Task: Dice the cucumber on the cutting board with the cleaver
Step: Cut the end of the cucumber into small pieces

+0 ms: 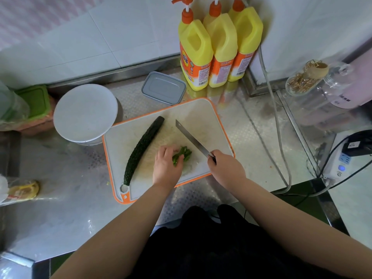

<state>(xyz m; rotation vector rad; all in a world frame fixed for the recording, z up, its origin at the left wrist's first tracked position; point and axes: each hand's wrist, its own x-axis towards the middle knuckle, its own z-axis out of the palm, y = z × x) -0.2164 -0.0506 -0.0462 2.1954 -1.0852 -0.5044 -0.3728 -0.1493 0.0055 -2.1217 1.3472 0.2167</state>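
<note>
A white cutting board with an orange rim lies askew on the steel worktop. On its left side rests a long dark cucumber, uncut along the length I can see, running from the far middle of the board down to the near-left corner by the handle hole. Just to the right of it, near the board's middle, the left hand has its fingers curled over a small heap of green cucumber pieces, gathering or pinning them down. The right hand is wrapped round the handle of the cleaver, whose blade points away toward the far side of the board, edge down, just right of the green heap; whether the edge touches the board I cannot tell.

Off the board's far-left corner stands a white round bowl, and behind the board a shallow grey rectangular lid. Three yellow pump bottles with orange labels line up against the tiled wall. To the right lie a clear glass jar on its side and a white power strip with a black plug in it.
</note>
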